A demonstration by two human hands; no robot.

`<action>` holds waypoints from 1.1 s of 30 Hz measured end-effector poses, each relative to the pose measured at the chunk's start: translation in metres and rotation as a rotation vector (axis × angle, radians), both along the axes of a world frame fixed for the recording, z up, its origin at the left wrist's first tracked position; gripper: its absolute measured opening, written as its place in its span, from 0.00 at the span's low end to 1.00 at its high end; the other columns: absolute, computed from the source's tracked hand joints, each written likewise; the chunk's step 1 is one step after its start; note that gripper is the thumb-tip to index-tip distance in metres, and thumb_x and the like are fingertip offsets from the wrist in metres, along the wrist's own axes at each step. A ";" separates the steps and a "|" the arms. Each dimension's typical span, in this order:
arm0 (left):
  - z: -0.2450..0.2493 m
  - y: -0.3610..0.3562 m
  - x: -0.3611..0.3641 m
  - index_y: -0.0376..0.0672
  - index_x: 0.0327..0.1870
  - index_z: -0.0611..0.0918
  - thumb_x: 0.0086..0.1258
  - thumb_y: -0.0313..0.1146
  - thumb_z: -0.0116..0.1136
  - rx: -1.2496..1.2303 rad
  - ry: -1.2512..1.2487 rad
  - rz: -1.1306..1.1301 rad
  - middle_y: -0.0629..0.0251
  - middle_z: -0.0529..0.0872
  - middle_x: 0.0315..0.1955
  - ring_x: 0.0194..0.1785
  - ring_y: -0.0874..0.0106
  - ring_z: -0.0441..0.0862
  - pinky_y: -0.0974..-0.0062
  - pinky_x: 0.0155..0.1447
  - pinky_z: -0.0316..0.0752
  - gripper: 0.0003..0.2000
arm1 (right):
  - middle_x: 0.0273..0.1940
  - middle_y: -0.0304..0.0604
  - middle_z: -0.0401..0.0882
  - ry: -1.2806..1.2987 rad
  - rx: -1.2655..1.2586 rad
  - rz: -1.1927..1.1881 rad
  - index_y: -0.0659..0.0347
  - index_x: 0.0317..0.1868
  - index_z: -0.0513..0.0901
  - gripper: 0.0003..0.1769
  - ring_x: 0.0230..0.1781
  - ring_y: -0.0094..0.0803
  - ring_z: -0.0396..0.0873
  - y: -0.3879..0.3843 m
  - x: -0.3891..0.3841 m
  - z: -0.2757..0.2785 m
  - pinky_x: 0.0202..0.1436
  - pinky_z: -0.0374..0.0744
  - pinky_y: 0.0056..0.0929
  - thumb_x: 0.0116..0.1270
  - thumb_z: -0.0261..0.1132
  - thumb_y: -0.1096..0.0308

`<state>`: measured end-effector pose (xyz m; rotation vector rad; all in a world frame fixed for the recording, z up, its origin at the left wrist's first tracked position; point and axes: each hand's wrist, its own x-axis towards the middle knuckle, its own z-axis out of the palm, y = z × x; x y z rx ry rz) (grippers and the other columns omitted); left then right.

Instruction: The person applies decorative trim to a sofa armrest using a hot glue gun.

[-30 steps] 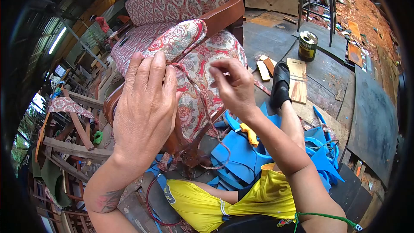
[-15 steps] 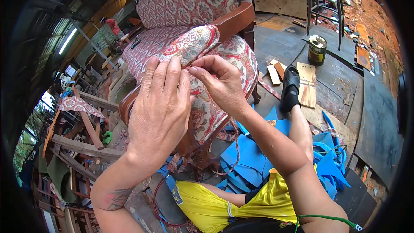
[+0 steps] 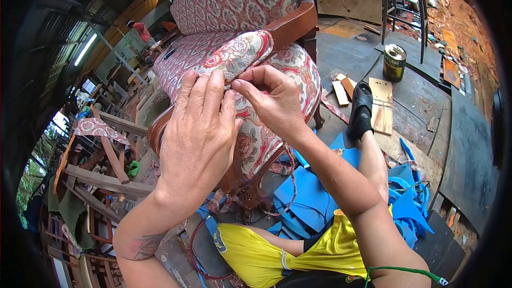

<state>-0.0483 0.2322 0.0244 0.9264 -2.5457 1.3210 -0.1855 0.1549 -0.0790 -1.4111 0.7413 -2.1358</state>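
Observation:
A patterned armrest pad (image 3: 240, 53) in red and cream floral fabric sits on the arm of a wooden sofa with a matching seat and back (image 3: 234, 0). My left hand (image 3: 200, 120) lies over the lower end of the pad, fingers together and pressing on the fabric edge. Just right of it, my right hand (image 3: 272, 98) pinches thumb and forefinger at the pad's edge; whatever is between the fingertips is too small to make out. Floral side fabric (image 3: 253, 138) shows beneath my hands.
Blue sheet scraps (image 3: 304, 197) lie on the floor near my legs. An open can (image 3: 394, 63) and wooden blocks (image 3: 381, 106) are at the right. Wood frames and offcuts (image 3: 106, 181) are piled at the left. A person in red (image 3: 142, 32) is far back.
Both hands keep nearly the same place on the pad's edge. The view has shifted very slightly.

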 end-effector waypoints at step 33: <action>0.057 -0.053 -0.003 0.29 0.54 0.81 0.64 0.38 0.61 0.523 0.362 0.171 0.35 0.88 0.37 0.45 0.42 0.88 0.53 0.53 0.83 0.22 | 0.31 0.42 0.87 -0.016 -0.106 -0.195 0.67 0.37 0.86 0.06 0.30 0.23 0.83 -0.006 0.017 -0.005 0.35 0.81 0.25 0.66 0.75 0.74</action>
